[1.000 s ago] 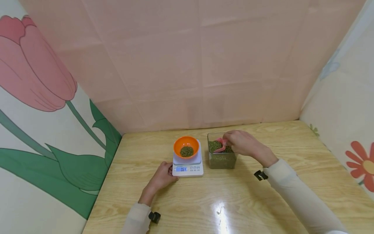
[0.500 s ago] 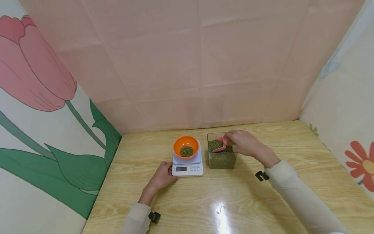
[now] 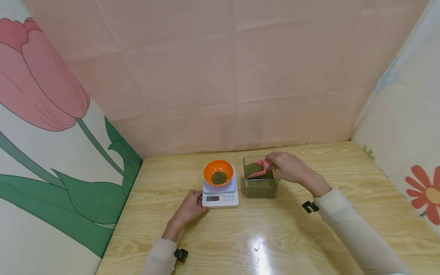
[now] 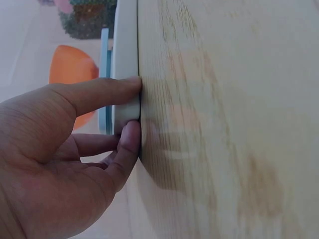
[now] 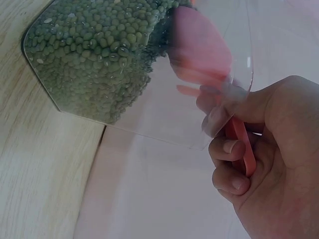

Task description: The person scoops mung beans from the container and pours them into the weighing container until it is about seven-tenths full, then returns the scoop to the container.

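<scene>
My right hand (image 3: 287,167) grips the handle of a pink scoop (image 3: 259,170), fingers curled round it in the right wrist view. The scoop's head is inside a clear square container (image 3: 260,189), at the surface of the green mung beans (image 5: 94,55). On the left, my left hand (image 3: 190,206) holds the near left corner of a white kitchen scale (image 3: 229,200), thumb and fingertips at its edge in the left wrist view. An orange bowl (image 3: 212,168) stands on the scale's platform, with a small heap of mung beans (image 3: 219,178) in its bottom.
The container stands just right of the scale on the wooden table (image 3: 227,236). Behind the table rises a pink wall covering (image 3: 206,95). Flower-patterned panels flank the table, a tulip (image 3: 51,76) at left and a red flower (image 3: 429,193) at right.
The right hand has drawn the scoop slightly right and its head shows more fully over the beans. The scale's display, lit a second ago, now looks dark. The left hand stays put.
</scene>
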{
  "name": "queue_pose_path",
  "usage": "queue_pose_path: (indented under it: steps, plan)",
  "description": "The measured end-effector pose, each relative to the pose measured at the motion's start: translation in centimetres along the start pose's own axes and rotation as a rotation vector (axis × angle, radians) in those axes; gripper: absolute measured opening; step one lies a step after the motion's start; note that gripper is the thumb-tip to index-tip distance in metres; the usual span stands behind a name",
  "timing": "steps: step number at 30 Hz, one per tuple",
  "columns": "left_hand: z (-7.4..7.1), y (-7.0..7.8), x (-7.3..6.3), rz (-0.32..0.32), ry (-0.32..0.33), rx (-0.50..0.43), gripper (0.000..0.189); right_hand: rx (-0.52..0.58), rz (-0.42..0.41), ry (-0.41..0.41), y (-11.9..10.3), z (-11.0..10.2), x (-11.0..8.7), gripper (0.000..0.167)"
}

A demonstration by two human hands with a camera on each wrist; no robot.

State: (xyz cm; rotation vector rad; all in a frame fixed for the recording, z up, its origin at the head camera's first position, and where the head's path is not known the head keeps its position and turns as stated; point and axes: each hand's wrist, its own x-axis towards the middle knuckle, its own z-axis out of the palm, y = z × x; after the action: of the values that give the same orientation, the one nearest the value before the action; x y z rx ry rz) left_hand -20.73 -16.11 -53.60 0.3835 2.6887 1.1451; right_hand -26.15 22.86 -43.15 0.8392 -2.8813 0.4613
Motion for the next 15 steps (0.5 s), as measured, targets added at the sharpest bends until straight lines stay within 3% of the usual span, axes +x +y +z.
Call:
queue_pose_path:
  steps: [8,15]
  plan:
    - [-0.06,0.31,-0.15,-0.016,-0.007,-0.057,0.061,0.018,0.0,0.0,0.41,0.22,-0.12,0.012]
    - [-0.13,0.53,-0.18,-0.017,-0.008,-0.052,0.059,0.029,0.013,-0.002,0.5,0.22,-0.31,0.011]
